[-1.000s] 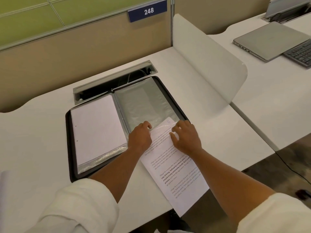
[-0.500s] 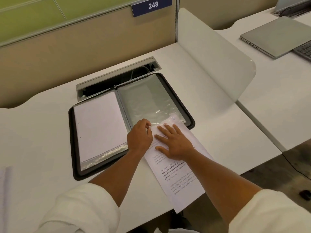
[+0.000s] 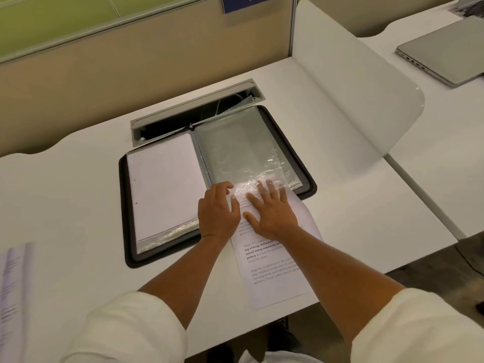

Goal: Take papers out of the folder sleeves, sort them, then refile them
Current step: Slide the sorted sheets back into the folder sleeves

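Note:
A black folder [image 3: 124, 205] lies open on the white desk. Its left sleeve [image 3: 162, 184] holds a blank white sheet. The right clear sleeve [image 3: 241, 150] looks empty apart from its near edge. A printed paper [image 3: 272, 265] lies slanted from that sleeve's near opening toward the desk's front edge, its top tucked under the plastic. My left hand [image 3: 218, 210] holds the sleeve's near left corner with curled fingers. My right hand [image 3: 272, 209] lies flat on the paper, its fingertips under the clear plastic.
A cable slot [image 3: 193, 111] runs behind the folder. A white divider panel [image 3: 353, 82] stands to the right, with a closed laptop [image 3: 442, 56] on the neighbouring desk. More printed papers [image 3: 13, 289] lie at the left edge. The paper's lower end overhangs the desk front.
My right hand went from pinching the paper's top to lying flat on it, then slid forward so its fingertips entered the sleeve. The paper moved further into the sleeve. The camera came closer.

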`<state>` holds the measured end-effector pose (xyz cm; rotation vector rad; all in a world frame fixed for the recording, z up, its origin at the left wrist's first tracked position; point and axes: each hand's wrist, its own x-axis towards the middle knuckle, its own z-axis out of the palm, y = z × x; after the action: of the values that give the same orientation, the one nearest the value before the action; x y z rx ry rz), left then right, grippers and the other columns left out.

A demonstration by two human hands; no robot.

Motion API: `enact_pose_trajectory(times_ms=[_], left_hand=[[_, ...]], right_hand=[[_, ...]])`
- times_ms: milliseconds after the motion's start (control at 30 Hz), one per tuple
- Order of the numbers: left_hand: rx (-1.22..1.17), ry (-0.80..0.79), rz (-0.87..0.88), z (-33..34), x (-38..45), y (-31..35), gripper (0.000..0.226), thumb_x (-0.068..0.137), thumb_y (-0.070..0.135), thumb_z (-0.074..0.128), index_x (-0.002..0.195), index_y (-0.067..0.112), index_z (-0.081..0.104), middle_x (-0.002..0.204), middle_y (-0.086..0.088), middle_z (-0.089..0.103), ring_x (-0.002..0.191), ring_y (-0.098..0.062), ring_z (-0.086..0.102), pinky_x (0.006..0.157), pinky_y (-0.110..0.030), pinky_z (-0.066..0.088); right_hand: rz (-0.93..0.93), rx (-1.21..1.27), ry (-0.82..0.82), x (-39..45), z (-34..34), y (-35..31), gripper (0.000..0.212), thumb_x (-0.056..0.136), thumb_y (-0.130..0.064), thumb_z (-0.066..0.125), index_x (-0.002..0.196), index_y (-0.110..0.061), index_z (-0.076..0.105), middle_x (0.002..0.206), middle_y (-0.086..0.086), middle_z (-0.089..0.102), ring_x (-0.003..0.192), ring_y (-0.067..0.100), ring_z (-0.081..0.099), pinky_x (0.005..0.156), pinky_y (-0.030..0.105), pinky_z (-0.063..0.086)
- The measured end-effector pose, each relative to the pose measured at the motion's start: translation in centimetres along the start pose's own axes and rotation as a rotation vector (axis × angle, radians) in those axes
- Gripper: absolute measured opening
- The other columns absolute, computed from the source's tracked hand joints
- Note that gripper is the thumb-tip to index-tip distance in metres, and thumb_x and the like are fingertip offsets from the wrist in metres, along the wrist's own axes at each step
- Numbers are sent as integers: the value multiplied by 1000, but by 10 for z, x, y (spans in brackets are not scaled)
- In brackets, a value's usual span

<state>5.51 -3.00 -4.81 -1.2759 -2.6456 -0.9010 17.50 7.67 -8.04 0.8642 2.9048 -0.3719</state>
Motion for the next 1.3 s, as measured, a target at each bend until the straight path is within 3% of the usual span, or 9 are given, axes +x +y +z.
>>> enact_pose_trajectory(times_ms=[167,333,567,700,833,1133,1200,1267,1300], left_hand=[[56,-131,20,-2,-8,-9,26,87,18,62,112,23,56,104,4,60,89,-17,58,75,-34,54],[67,-133,37,-5,-12,-19,22,86,13,62,106,22,59,101,4,60,86,-17,57,70,-36,55],[24,-80,77,-12,-16,-31,13,90,25,67,101,23,60,95,8,62,80,-13,56,68,-31,54],[61,-93,212,-16,-12,-33,13,86,20,69,93,21,59,87,6,59,74,-15,53,63,-25,43],[52,-122,213,-15,-10,-37,12,85,22,70,89,19,59,84,5,58,73,-13,51,62,-26,44],[16,-140,195,-15,-10,-41,9,89,27,66,95,20,63,88,7,58,79,-13,53,68,-31,49],[7,-141,184,-13,-10,-40,11,90,30,65,96,21,62,89,7,59,80,-13,54,68,-32,50],[-5,-145,172,-12,-9,-40,13,91,31,65,98,21,62,91,8,59,81,-12,54,69,-32,50],[-12,-143,165,-11,-9,-39,13,91,31,65,98,21,61,91,8,59,81,-12,54,69,-31,51]], right_hand=[[-96,-22,-15,10,-3,-7,70,90,-56,-1,155,-38,19,165,12,4,151,37,-2,118,62,-3],[-89,31,15,20,2,-8,63,93,-52,7,154,-40,20,166,7,-4,151,32,-13,118,59,-9],[-26,-25,-11,33,3,-22,82,83,-78,-3,155,-40,9,165,8,-12,149,34,-20,114,65,-14],[-222,-13,15,38,11,-24,69,90,-62,4,154,-43,18,166,2,0,151,29,-13,115,66,-2],[-198,-49,107,43,19,-26,56,98,-48,12,153,-45,19,165,4,12,153,27,-2,116,65,3],[-205,-99,-57,58,13,-25,73,88,-60,-8,156,-40,7,165,4,-12,150,29,-18,114,65,-11],[-218,-37,26,51,10,-22,69,93,-57,0,155,-34,19,166,7,2,153,29,-4,116,65,-3],[-208,-19,160,40,7,-18,59,98,-51,20,147,-27,43,154,12,39,142,33,35,116,60,16],[-201,-33,193,36,6,-16,55,99,-49,26,140,-24,52,138,12,57,126,33,53,113,55,25]])
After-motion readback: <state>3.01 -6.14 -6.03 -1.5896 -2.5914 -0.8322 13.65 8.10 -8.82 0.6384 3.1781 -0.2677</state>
